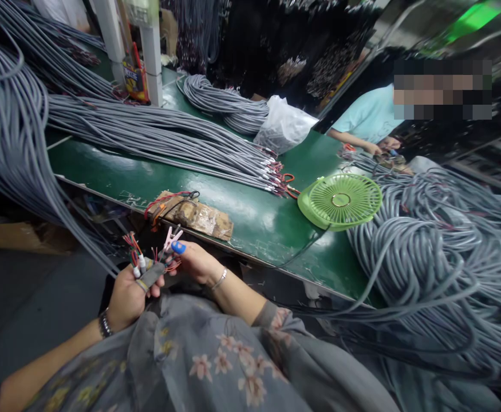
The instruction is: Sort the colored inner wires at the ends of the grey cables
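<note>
My left hand (129, 292) is closed around the ends of several grey cables, whose thin coloured wires (135, 245) fan out above white sleeves. A grey band or strip (151, 277) lies across the fingers. Beside it, my right hand (197, 262) is closed in a pinch, its thumb covered in blue, at the thin reddish wires (172, 265) between the two hands. A pale pink forked piece (172, 238), perhaps a clip, sticks up by the right thumb; what grips it is unclear.
On the green table (250, 214) lie a taped wooden block (202, 216), a long grey cable bundle (168, 134), a green fan (340, 200) and a plastic bag (285, 125). Coiled cables (439, 246) heap up at right. Across the table, a person in a light-blue top (368, 114) handles something.
</note>
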A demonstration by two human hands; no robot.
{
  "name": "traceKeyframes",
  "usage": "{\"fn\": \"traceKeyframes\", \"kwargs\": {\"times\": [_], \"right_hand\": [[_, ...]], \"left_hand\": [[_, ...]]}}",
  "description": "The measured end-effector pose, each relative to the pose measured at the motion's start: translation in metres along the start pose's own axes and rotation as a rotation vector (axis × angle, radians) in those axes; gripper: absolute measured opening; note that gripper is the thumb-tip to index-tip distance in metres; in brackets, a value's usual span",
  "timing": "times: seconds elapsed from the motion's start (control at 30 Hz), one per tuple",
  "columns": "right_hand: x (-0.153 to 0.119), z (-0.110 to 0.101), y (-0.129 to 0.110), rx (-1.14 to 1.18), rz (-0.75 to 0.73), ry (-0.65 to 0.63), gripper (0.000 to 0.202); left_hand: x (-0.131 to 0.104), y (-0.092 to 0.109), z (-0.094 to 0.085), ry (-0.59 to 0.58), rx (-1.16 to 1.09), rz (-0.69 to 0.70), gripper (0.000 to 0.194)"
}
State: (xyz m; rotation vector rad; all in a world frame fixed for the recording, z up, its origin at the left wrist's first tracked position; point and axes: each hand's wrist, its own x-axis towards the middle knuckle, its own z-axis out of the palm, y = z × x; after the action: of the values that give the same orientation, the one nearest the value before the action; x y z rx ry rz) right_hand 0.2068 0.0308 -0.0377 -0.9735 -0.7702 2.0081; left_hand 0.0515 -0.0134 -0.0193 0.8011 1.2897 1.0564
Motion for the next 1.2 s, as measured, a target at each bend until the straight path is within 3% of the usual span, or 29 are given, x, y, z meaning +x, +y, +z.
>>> {"fn": "traceKeyframes", "kwargs": {"times": [0.2, 0.5, 0.87, 1.2], "right_hand": [[-0.009, 0.007, 0.0, -0.048, 0.035, 0.022, 0.06], [-0.011, 0.012, 0.003, -0.029, 0.017, 0.076, 0.052], [-0.013, 0.015, 0.006, 0.03, -0.014, 0.129, 0.049], [-0.01, 0.017, 0.005, 0.042, 0.035, 0.069, 0.054]], "left_hand": [[0.002, -0.009, -0.008, -0.06, 0.122, 0.063, 0.031], [0.002, -0.018, -0.014, -0.077, 0.125, 0.072, 0.031], [-0.003, -0.008, -0.008, -0.035, 0.084, 0.053, 0.033], [-0.002, -0.012, -0.011, -0.079, 0.085, 0.053, 0.033]]}}
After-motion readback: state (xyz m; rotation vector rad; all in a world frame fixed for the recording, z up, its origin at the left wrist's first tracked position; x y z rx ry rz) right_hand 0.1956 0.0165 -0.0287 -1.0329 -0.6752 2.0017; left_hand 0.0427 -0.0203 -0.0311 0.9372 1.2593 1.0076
